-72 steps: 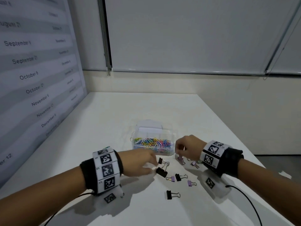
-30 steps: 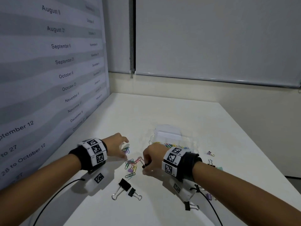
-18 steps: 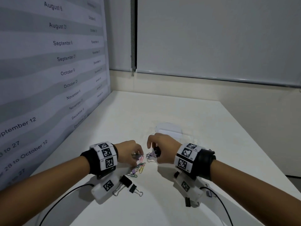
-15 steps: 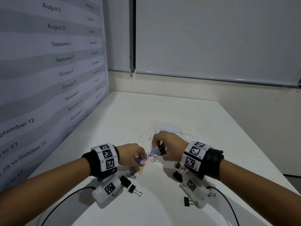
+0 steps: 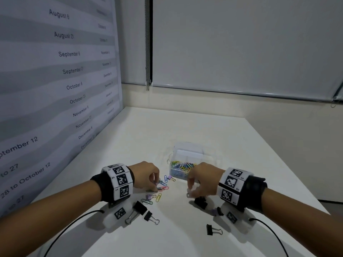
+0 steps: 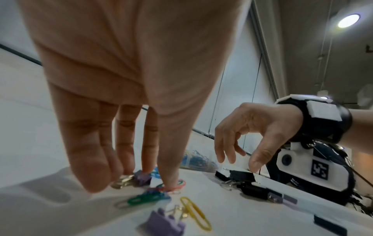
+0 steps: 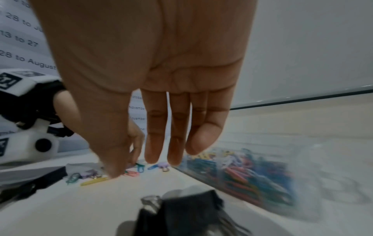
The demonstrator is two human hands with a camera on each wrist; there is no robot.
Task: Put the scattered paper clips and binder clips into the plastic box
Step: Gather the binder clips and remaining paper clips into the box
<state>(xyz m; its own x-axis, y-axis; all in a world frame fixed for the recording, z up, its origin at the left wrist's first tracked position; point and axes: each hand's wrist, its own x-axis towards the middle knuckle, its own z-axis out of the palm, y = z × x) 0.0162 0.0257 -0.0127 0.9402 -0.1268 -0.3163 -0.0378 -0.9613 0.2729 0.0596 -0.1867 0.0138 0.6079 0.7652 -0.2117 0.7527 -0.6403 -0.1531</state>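
The clear plastic box [image 5: 194, 146] holds a heap of coloured paper clips; it also shows in the right wrist view [image 7: 252, 175]. My left hand [image 5: 148, 179] reaches down into a cluster of loose paper clips [image 5: 162, 187]. Its fingertips close round a small purple binder clip [image 6: 142, 178], and the thumb tip rests on a pink paper clip [image 6: 177, 186]. My right hand [image 5: 199, 180] hovers with loosely curled, empty fingers [image 7: 153, 135] just over a black binder clip [image 5: 200, 202], in front of the box.
Two black binder clips [image 5: 141, 208] lie by my left wrist, another black one [image 5: 210, 231] near the front. A purple binder clip [image 5: 148, 197] and a yellow paper clip [image 5: 158, 197] lie between the hands. A printed wall panel [image 5: 55, 89] borders the table's left side.
Both hands, raised together near the box half a second ago, have dropped to the table. The left is back on the paper clip cluster; the right has moved right, over the black binder clip, empty.
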